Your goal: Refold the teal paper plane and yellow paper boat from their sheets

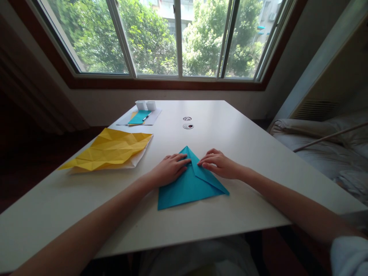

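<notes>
A blue paper (188, 186), folded into a pointed triangle, lies on the white table (238, 142) in front of me. My left hand (170, 169) rests flat on its left side, fingers pressing near the centre crease. My right hand (219, 164) presses the folded right flap with its fingertips. Neither hand grips anything; both are laid on the sheet.
A creased yellow sheet (110, 150) lies on white paper at the left. At the far left of the table sit a smaller blue sheet (139, 117), a pen (147, 117) and two white cups (145, 105). Two round cable holes (188, 122) are mid-table. A bed (327, 149) stands at the right.
</notes>
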`<state>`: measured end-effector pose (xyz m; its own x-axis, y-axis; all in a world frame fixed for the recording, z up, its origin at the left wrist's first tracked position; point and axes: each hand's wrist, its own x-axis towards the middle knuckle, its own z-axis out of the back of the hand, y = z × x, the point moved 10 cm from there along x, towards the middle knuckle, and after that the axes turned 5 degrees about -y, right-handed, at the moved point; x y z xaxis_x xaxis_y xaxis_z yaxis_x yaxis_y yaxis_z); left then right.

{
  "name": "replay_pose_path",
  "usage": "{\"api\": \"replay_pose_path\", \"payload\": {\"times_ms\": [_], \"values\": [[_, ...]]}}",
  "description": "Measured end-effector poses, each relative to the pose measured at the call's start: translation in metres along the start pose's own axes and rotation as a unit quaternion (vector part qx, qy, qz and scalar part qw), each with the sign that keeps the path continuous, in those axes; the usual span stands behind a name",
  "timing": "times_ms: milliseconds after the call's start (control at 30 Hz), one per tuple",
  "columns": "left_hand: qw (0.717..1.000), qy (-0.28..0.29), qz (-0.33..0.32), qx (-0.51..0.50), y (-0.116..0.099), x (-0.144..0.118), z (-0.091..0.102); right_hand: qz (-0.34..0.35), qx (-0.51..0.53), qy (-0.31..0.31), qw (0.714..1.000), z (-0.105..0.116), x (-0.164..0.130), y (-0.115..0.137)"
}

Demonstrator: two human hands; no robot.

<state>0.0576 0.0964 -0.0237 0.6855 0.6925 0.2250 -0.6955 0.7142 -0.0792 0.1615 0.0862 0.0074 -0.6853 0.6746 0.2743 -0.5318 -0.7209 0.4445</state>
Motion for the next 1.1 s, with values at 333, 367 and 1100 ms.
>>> {"api": "replay_pose_path", "payload": {"times_ms": [333,367,1100], "values": [[0.999,0.002,0.027,-0.029,0.003,0.0,-0.002,0.019,-0.054,0.01,0.998,-0.007,-0.003,-0.003],[0.999,0.002,0.019,-0.027,0.002,0.0,-0.002,0.019,-0.055,0.01,0.998,-0.007,-0.003,-0.003],[1.0,-0.006,0.021,-0.022,0.005,-0.002,-0.002,-0.05,-0.13,0.023,0.99,-0.006,0.027,-0.053]]}}
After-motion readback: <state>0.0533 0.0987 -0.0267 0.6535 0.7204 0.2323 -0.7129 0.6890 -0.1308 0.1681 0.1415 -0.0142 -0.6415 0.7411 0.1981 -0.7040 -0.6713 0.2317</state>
